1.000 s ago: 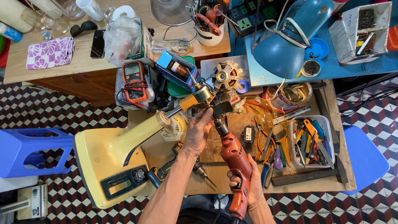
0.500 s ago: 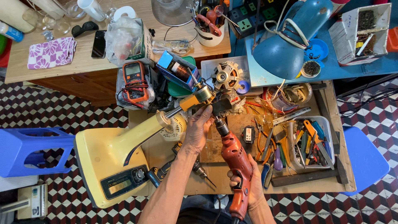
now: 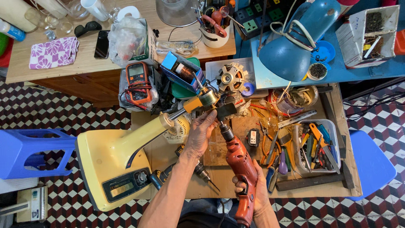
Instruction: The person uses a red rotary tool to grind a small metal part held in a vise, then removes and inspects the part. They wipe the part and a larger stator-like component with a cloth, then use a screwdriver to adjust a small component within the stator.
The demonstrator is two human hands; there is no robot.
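Nothing shifted, left hand clenching fan neck, right hand gripping drill

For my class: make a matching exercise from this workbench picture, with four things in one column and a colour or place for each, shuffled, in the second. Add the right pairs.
Things:
1. electric drill
2. multimeter
3. desk lamp
4. fan base

Colours and places:
A. pale yellow, lying at the left of the bench
B. blue, at the top right
C. red, held in the right hand
D. orange, with leads coiled on it, left of the blue box

Pairs: 1-C, 2-D, 3-B, 4-A
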